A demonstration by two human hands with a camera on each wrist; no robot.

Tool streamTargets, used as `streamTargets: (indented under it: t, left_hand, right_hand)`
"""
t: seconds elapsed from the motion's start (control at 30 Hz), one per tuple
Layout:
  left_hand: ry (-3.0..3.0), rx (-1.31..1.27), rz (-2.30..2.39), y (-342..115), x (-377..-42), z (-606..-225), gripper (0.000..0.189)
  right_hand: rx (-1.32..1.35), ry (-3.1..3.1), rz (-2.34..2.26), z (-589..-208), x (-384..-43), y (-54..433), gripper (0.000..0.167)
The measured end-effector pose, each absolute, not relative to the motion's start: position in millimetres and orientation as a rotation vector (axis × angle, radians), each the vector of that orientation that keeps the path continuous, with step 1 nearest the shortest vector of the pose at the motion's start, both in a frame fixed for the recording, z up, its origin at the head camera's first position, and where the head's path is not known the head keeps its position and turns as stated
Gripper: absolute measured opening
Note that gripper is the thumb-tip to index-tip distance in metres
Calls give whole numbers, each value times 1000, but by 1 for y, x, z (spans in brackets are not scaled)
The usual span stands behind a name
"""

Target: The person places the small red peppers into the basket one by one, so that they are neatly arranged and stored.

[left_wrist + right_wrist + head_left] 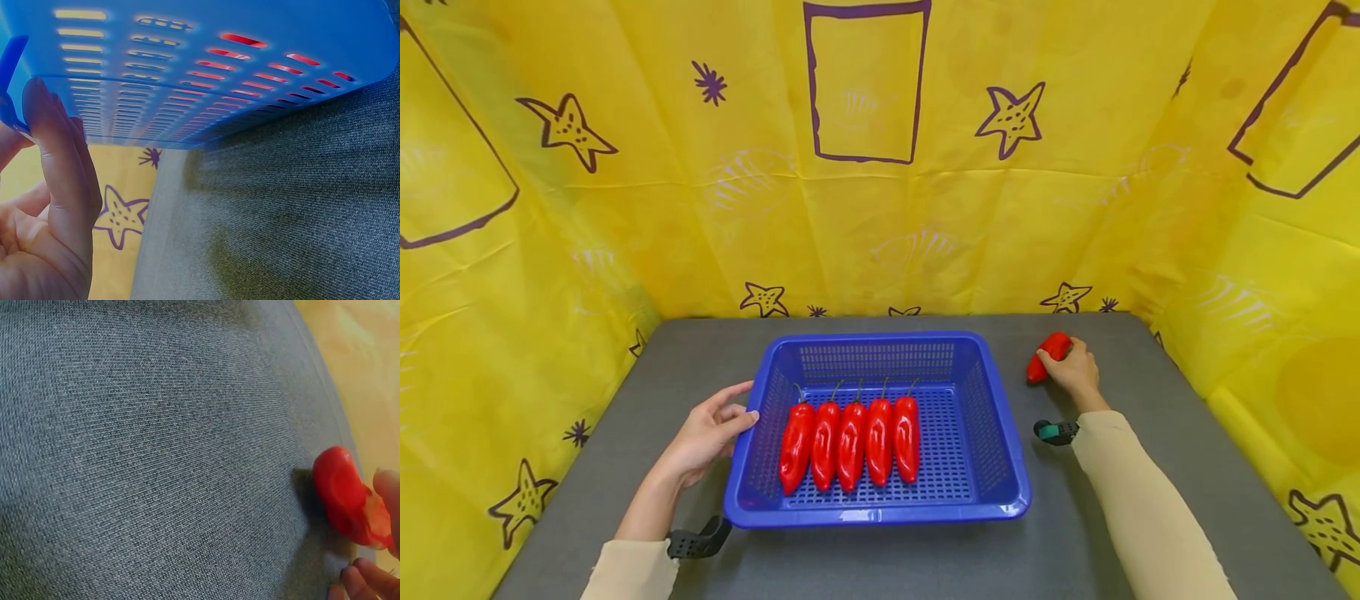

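Observation:
A blue plastic basket (1000,442) with slotted walls stands mid-table. Several glossy red chili peppers (851,446) lie side by side in it, green stems toward the far wall. At its left edge my left hand (703,433) holds the rim, thumb on top; the left wrist view shows the fingers (59,156) against the outer wall. Right of the basket, near the table's far edge, my right hand (1077,372) grips another red pepper (1047,354). In the right wrist view, thumb and fingertips flank this pepper (337,494); whether it touches the table is unclear.
The dark grey cloth-covered table (850,567) extends around the basket. Yellow fabric (880,242) printed with stars and frames hangs behind and at both sides. Black straps (700,540) are on the wrists.

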State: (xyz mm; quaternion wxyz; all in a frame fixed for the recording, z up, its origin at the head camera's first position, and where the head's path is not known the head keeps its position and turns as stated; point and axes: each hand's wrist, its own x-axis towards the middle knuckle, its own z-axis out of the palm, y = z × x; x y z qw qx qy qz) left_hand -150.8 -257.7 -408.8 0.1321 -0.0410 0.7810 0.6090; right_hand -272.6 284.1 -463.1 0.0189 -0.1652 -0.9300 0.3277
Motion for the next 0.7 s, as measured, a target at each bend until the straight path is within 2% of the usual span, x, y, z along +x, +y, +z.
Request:
streamTargets:
  t: [0.7]
  left_hand:
    - [2252, -107, 1774, -257, -151, -408, 66]
  right_hand:
    - [-340, -3031, 1137, -458, -273, 293, 73]
